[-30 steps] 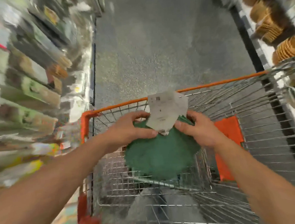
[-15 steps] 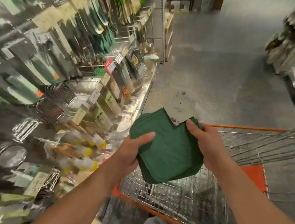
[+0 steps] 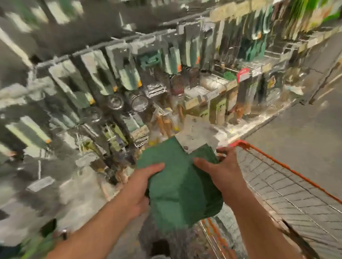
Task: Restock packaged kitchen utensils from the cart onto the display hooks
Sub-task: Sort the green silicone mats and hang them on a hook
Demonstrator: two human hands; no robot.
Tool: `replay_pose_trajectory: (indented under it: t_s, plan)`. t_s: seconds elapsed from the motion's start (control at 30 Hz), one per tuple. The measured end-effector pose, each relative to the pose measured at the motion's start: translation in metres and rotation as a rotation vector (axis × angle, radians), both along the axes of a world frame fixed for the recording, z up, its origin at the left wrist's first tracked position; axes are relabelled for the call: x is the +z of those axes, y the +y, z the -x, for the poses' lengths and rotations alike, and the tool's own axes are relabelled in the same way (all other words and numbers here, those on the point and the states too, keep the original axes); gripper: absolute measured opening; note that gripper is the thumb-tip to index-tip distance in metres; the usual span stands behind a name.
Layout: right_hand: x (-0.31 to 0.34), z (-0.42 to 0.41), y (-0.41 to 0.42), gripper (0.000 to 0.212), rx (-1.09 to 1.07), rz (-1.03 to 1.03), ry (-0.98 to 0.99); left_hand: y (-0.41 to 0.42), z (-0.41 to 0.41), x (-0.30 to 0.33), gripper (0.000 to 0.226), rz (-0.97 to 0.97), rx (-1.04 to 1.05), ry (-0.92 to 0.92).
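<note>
A green cloth pack with a pale card at its top is held up between both hands: the left hand grips its left edge, thumb on top, and the right hand clasps its right edge. Right of that grip runs the orange-rimmed wire cart; beyond and left hang blurred packaged utensils (detail unreadable).

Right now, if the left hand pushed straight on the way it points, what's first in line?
Probably the hanging packaged utensils on the display rack ahead. The left hand already grips the green cloth pack, which would lead. Blur leaves depth unclear.
</note>
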State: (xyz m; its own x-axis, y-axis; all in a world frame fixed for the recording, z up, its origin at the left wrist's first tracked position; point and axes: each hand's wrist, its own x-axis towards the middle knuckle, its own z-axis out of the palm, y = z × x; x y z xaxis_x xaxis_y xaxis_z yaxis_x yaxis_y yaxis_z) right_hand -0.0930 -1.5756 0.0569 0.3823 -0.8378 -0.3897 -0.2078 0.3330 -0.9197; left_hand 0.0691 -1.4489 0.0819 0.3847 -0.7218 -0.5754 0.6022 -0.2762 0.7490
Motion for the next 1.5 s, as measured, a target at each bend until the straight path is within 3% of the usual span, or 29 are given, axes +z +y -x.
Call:
replay_pose_trajectory:
  t_s: [0.1,0.2,0.33,0.4,0.47,0.53,0.6,0.67,0.77,1.0,1.17,1.27,1.33,1.5]
  plan:
    - [0.003,-0.058,0.031,0.063,0.159,0.040,-0.076,0.057,-0.038,0.010,0.030,-0.020,0.126,-0.079]
    - [0.000,-0.109,0.065,0.063,0.291,0.075,-0.158,0.116,-0.069,0.016,0.033,0.012,0.198,-0.097]
    - [-0.002,-0.164,0.120,0.034,0.502,0.057,-0.241,0.206,-0.106,-0.001,0.063,0.158,0.304,-0.053]
    - [-0.006,-0.193,0.146,0.032,0.538,0.038,-0.228,0.239,-0.124,-0.020,0.080,0.190,0.354,-0.019]
    - [-0.007,-0.227,0.174,0.040,0.518,0.044,-0.212,0.263,-0.145,-0.031,0.074,0.197,0.409,-0.006]
    - [-0.010,-0.258,0.195,0.033,0.502,0.089,-0.151,0.282,-0.166,-0.037,0.072,0.228,0.411,-0.035]
    - [-0.011,-0.290,0.222,0.017,0.479,0.067,-0.143,0.308,-0.192,-0.035,0.087,0.262,0.430,-0.119]
    - [-0.011,-0.318,0.245,0.020,0.504,0.058,-0.141,0.335,-0.213,-0.027,0.100,0.276,0.420,-0.231]
    - [-0.010,-0.353,0.275,0.015,0.539,0.063,-0.153,0.369,-0.234,-0.023,0.095,0.327,0.422,-0.257]
    - [-0.013,-0.416,0.323,0.012,0.612,0.101,-0.075,0.419,-0.270,-0.027,0.100,0.387,0.685,-0.136]
    - [-0.008,-0.448,0.339,0.023,0.662,0.094,-0.109,0.432,-0.284,-0.027,0.062,0.381,0.818,-0.050]
    - [-0.006,-0.464,0.342,0.014,0.729,0.090,-0.152,0.438,-0.294,-0.025,0.084,0.394,0.855,-0.123]
    - [-0.005,-0.478,0.342,0.020,0.771,0.105,-0.171,0.442,-0.300,-0.022,0.097,0.411,0.874,-0.142]
    - [0.004,-0.510,0.344,0.015,0.809,0.269,-0.113,0.452,-0.311,-0.020,0.085,0.464,0.912,-0.131]
